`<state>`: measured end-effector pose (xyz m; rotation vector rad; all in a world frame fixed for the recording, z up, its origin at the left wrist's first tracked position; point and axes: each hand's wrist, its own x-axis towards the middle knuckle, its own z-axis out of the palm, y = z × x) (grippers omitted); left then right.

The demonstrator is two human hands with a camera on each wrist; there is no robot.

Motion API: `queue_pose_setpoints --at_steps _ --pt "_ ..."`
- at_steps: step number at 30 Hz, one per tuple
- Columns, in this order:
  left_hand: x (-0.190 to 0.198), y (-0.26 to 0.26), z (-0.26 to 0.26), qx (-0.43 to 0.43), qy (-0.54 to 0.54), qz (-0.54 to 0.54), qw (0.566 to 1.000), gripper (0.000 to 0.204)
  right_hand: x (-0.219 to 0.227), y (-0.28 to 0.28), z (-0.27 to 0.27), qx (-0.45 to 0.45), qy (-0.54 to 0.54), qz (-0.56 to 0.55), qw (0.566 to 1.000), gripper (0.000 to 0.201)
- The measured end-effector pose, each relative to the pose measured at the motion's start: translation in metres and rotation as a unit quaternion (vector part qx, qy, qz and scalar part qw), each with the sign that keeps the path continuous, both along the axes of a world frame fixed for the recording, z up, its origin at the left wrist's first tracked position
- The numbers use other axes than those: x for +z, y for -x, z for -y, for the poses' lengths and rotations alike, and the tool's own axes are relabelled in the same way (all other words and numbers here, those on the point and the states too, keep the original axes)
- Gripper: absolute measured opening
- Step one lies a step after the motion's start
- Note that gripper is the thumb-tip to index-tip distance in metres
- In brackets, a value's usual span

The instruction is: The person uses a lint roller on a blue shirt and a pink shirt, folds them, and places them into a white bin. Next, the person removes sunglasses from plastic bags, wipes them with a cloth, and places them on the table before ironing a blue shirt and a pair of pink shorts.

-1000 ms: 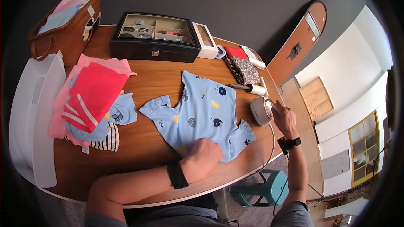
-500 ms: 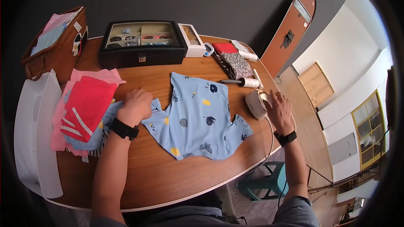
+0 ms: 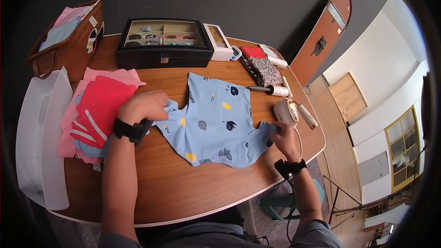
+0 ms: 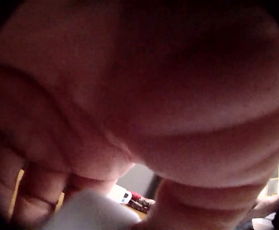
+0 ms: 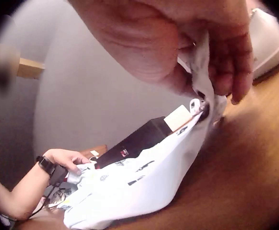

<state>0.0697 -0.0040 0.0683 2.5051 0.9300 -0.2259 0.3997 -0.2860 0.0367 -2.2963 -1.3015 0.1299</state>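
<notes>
A light blue child's top (image 3: 216, 119) with flower, fruit and leaf prints lies spread on the table, short ruffled sleeves out to both sides. My left hand (image 3: 144, 105) is at its left sleeve; pale cloth (image 4: 91, 211) shows between thumb and fingers in the left wrist view. At the opposite sleeve, my right hand (image 3: 285, 140) pinches the edge between thumb and fingers. Seen from the right wrist, the top's side (image 5: 173, 177) rises toward that hand. Just beyond the right hand stands a rounded white appliance (image 3: 285, 111) with a cord.
Folded clothes, a red piece (image 3: 98, 110) uppermost, lie left of the top. A white tray (image 3: 34, 142) and a brown basket (image 3: 69, 41) flank them. Behind stands a black glasses case (image 3: 161, 57). A lint roller (image 3: 278, 91) and a patterned cloth (image 3: 262, 71) lie back right.
My left hand has left the top's lower edge for its left sleeve. My right hand has let go of the white appliance and come down to the right sleeve, now pinching it.
</notes>
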Motion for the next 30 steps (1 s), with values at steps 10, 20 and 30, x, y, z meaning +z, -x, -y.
queue_pose_setpoints --at_steps 10,20,30 --pt "0.003 -0.04 0.054 -0.179 0.231 0.204 0.934 0.033 0.039 0.044 -0.009 0.13 -0.141 0.193 0.962 0.035" --pt "-0.03 -0.037 0.044 -0.135 -0.064 0.133 0.98 0.037 0.061 -0.127 0.033 -0.087 0.069 0.104 0.988 0.039" --pt "-0.02 -0.034 0.07 -0.179 -0.072 0.104 0.976 0.045 0.06 -0.126 0.05 -0.146 0.101 0.274 0.945 0.026"
